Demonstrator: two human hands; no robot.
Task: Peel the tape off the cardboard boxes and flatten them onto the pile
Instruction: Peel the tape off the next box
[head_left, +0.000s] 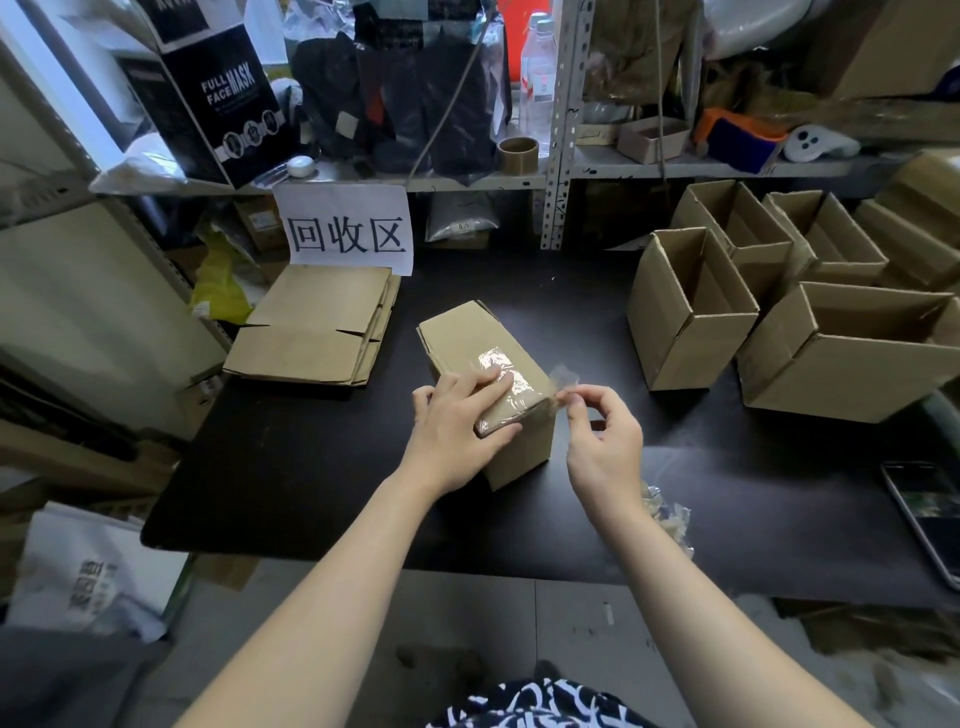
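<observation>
Right, the taped box (467, 332) sits shut at mid-counter, lying at an angle with one corner towards the person. The counter (291, 467) is black. Clear tape (511, 382) runs along the box top and wraps over the near right edge.

Left hand (454, 423): fingers (488, 382) laid flat across the near end of the box top, over the tape, with the thumb against the near edge. It's pressing down, not clenched.

Right hand (605, 436): thumb and forefinger pinch the loose tape end just off the box's right corner, other fingers curled. A short flap of tape stands lifted off the cardboard there; the rest is stuck down.

Pile (317, 327) of flattened boxes lies at the far left of the counter, well apart from the box, under a paper sign (347, 228) with three printed characters hanging off the shelf (467, 182).

On the right of the counter is a cluster of open boxes (691, 312), upright with flaps up and packed touching each other.

Wad of used tape (667, 514) lies on the counter near the front edge, partly hidden behind the right forearm. A phone (930, 514) lies at the far right edge, screen up and cut off by the frame.

The shelf carries clutter — a black "FULL FACE MASK" carton (218, 93), dark bags, clear bottles (537, 67) and a brown tape roll (518, 155).
</observation>
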